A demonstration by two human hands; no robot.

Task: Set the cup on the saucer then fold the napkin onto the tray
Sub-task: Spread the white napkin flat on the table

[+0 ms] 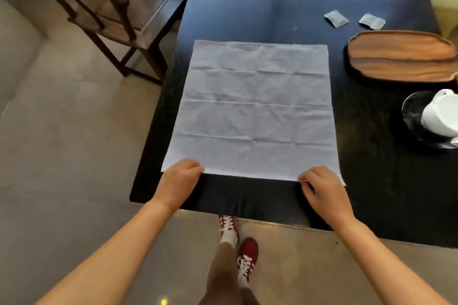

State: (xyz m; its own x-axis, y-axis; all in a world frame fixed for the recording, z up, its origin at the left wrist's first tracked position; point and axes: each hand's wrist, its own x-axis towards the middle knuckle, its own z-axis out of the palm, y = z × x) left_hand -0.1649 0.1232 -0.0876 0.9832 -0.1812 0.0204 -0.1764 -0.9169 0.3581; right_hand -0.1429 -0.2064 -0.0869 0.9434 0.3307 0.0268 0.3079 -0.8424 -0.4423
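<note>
White napkin [252, 109] lies spread flat on the dark surface [371, 181], its near edge close to the surface's near edge; left hand [179, 179] pinches the near-left corner, right hand [322, 189] pinches the near-right corner, fingers curled on the cloth. Wooden tray [401, 57] sits bare at the right edge. White cup [440, 114] rests on the dark saucer [411, 111] nearer along that right edge, partly cut off.

We log dark table [371, 181]: on it unfolded white napkin [255, 106], wooden tray [399, 57], two small packets [336, 18], dark saucer [412, 111] bearing white cup [441, 116].
</note>
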